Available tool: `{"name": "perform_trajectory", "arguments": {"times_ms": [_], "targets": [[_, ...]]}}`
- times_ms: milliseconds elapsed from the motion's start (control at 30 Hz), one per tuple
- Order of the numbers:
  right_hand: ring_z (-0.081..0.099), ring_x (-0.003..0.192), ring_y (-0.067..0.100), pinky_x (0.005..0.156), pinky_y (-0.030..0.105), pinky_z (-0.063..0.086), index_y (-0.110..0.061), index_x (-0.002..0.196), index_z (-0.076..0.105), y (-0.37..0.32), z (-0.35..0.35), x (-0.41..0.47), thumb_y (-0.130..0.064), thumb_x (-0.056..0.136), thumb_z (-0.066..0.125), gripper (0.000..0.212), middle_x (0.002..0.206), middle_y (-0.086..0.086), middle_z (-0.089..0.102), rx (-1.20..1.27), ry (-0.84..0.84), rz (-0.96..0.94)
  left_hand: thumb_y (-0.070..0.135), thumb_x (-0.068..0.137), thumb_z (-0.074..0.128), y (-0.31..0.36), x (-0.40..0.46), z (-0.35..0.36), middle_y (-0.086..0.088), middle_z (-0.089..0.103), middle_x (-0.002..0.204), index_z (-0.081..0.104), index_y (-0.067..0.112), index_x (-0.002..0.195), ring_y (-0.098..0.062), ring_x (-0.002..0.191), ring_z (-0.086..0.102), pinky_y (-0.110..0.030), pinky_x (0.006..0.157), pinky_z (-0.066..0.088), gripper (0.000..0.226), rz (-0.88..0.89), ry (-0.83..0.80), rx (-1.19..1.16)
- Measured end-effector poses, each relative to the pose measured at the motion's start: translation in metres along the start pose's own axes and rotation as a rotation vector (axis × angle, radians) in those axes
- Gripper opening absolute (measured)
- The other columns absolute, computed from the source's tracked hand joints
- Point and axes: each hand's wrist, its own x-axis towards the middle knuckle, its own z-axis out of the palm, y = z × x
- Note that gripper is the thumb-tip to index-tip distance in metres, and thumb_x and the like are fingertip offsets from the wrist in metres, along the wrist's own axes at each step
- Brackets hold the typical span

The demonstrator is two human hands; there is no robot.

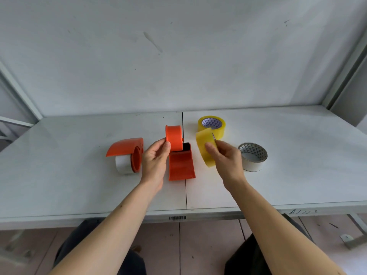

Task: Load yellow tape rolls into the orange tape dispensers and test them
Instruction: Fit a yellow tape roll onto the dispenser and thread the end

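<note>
My left hand grips an orange tape dispenser by its round hub, held upright over the table's middle seam with its curved cover pointing toward me. My right hand pinches a yellow tape roll on edge, just right of that dispenser and apart from it. A second yellow tape roll lies flat behind it. A second orange dispenser lies to the left with a white roll in it.
A white tape roll with a patterned core stands right of my right hand. The white table runs to a wall behind; metal frame posts rise at both sides. The front edge carries a barcode label.
</note>
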Motion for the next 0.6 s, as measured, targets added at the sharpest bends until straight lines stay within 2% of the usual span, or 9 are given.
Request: {"name": "perform_trajectory", "arguments": {"times_ms": [100,200,333,433,533,600], "targets": [[0.057,0.084,0.016,0.078,0.029,0.045,0.0,0.101,0.068,-0.01,0.014,-0.004,-0.025,0.098,0.057,0.027,0.092,0.01,0.065,0.271,-0.021,0.09,0.012,0.094,0.061,0.001,-0.004,-0.001,-0.003,0.07,0.096,0.07,0.013,0.105,-0.014,0.095,0.061,-0.039,0.1,0.047,0.014,0.001,-0.021,0.026],[0.063,0.093,0.019,0.094,0.036,0.049,-0.009,0.1,0.066,-0.013,0.033,-0.006,-0.026,0.103,0.048,0.024,0.101,0.011,0.068,0.444,-0.037,0.198,0.01,0.094,0.06,0.006,-0.006,-0.003,0.001,0.073,0.095,0.071,0.018,0.099,-0.01,0.091,0.063,-0.029,0.091,0.051,0.014,0.002,-0.026,0.034],[0.07,0.077,0.01,0.075,0.025,0.058,-0.012,0.097,0.067,-0.013,0.047,-0.002,-0.018,0.105,0.043,0.025,0.089,0.003,0.073,0.553,-0.055,0.277,0.007,0.094,0.06,0.01,-0.009,-0.001,0.008,0.074,0.088,0.07,0.016,0.099,0.0,0.083,0.065,-0.014,0.078,0.05,0.014,0.0,-0.03,0.047],[0.071,0.087,0.019,0.085,0.037,0.057,-0.011,0.101,0.069,-0.012,0.053,0.0,-0.02,0.104,0.043,0.027,0.097,0.009,0.074,0.57,-0.076,0.288,0.008,0.094,0.059,0.01,-0.009,-0.003,0.002,0.073,0.099,0.069,0.007,0.112,-0.005,0.094,0.064,-0.018,0.087,0.05,0.021,-0.016,-0.037,0.032],[0.073,0.074,0.012,0.068,0.027,0.059,-0.011,0.099,0.069,-0.011,0.057,0.0,-0.018,0.104,0.043,0.028,0.085,0.003,0.076,0.61,-0.122,0.311,0.009,0.095,0.057,0.011,-0.009,-0.007,-0.004,0.071,0.11,0.065,0.0,0.122,-0.009,0.104,0.062,-0.024,0.095,0.048,0.03,-0.055,-0.039,-0.002],[0.073,0.074,0.013,0.066,0.027,0.059,-0.01,0.1,0.069,-0.013,0.058,0.0,-0.017,0.104,0.043,0.028,0.085,0.004,0.076,0.627,-0.157,0.328,0.007,0.097,0.054,0.013,-0.01,-0.005,-0.009,0.07,0.114,0.062,-0.003,0.124,-0.012,0.105,0.064,-0.024,0.093,0.051,0.031,-0.078,-0.056,-0.024]]}}
